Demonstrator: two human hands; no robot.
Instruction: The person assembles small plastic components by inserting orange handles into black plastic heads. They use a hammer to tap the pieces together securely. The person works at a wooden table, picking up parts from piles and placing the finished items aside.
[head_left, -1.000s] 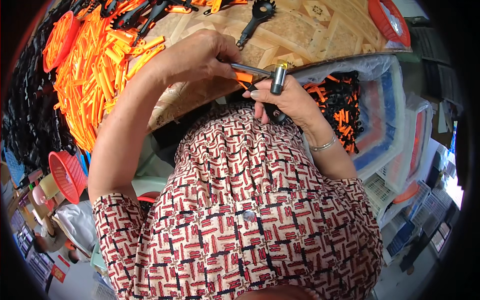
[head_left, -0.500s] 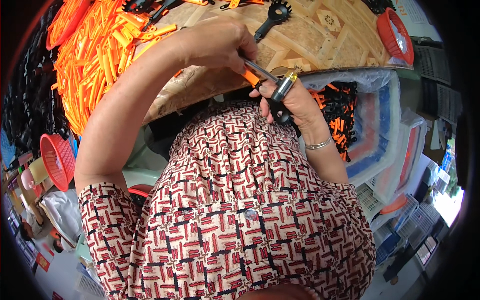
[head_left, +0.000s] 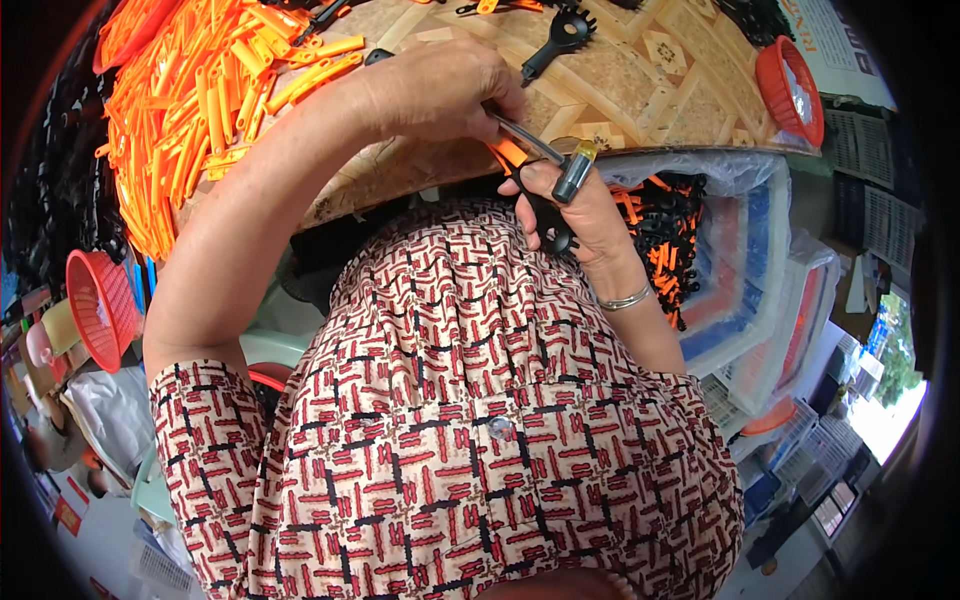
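My left hand is closed round the near end of a small mallet, whose thin metal shaft runs toward my right hand. The mallet's head has one yellow end and one dark end, and overlaps my right thumb from this view. My right hand grips a black kitchen utensil, its dark head with a hole hanging below the fingers. An orange handle piece joins the utensil's upper end, close under my left fingers. Whether the left fingers touch that piece is hidden.
A large heap of orange handle pieces covers the table's left side. A black pasta server lies on the wood-patterned table. A plastic-lined crate at right holds black and orange utensils. Red baskets stand at the edges.
The mallet's head has shifted slightly downward and turned a little over my right hand. The whole view has moved slightly; both hands keep their holds.
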